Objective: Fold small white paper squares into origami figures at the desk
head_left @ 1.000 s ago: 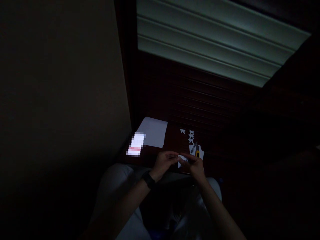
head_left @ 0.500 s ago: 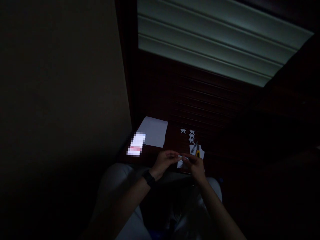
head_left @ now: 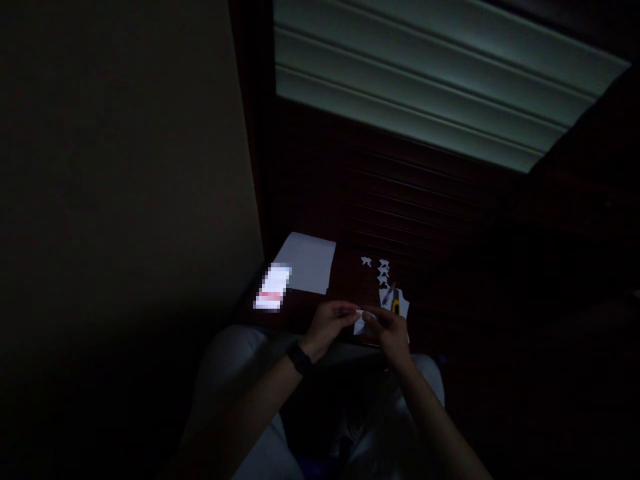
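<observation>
Between my two hands is a small white piece of folded paper (head_left: 359,325), creased and roughly pointed at its lower edge. My left hand (head_left: 330,325), with a dark watch on its wrist, pinches the paper from the left. From the right, my right hand (head_left: 390,330) closes its thumb and fingers on the same piece. Just beyond the right hand, a yellow utility knife (head_left: 396,306) and a pen-like tool (head_left: 389,295) lie on white paper (head_left: 404,309). Several small folded paper figures (head_left: 383,272) sit farther back; one more figure (head_left: 367,261) is left of them.
A large white sheet (head_left: 310,261) lies at the left of the dark tabletop (head_left: 345,280). Overlapping its corner is a bright, pixelated phone-like screen (head_left: 273,288). A wall (head_left: 150,167) rises on the left, and a slatted panel (head_left: 425,177) stands behind. The scene is very dark.
Almost nothing differs. Both hands keep their hold on the folded paper, whose visible part has shifted very slightly.
</observation>
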Demonstrator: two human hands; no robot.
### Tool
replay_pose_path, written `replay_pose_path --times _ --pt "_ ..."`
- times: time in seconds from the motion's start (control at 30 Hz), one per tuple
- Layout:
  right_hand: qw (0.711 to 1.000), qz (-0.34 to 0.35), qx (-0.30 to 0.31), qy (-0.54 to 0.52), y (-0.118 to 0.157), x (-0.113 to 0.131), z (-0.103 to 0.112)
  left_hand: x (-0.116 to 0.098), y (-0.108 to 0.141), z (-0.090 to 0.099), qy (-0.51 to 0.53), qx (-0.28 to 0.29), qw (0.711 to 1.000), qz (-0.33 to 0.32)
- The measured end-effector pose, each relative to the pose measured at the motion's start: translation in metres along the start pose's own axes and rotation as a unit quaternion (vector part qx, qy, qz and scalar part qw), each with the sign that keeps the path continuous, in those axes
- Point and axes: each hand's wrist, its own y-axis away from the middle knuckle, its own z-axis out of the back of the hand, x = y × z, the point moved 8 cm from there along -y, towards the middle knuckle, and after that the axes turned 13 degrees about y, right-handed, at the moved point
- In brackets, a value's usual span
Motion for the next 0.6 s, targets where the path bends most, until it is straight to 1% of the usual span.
replay_pose_path --times 0.13,0.37,0.5,0.6 --pt "1.0 0.004 -0.002 0.0 0.0002 0.0016 0.0009 0.0006 -0.0004 0.0023 -0.008 -0.012 1.0 0.001" --pt "1.0 0.007 -0.005 -0.017 -0.0008 -0.0063 -0.0004 0.0008 -0.0003 0.0038 -0.007 -0.019 1.0 -0.002" --pt "1.0 0.012 0.007 -0.027 -0.0013 -0.0056 -0.0015 0.0011 -0.0009 0.0055 -0.015 -0.029 0.999 -0.001" --pt "0.999 0.022 0.003 -0.029 -0.0018 -0.0036 -0.0001 0.0014 -0.0012 0.0065 -0.011 -0.037 0.999 0.003"
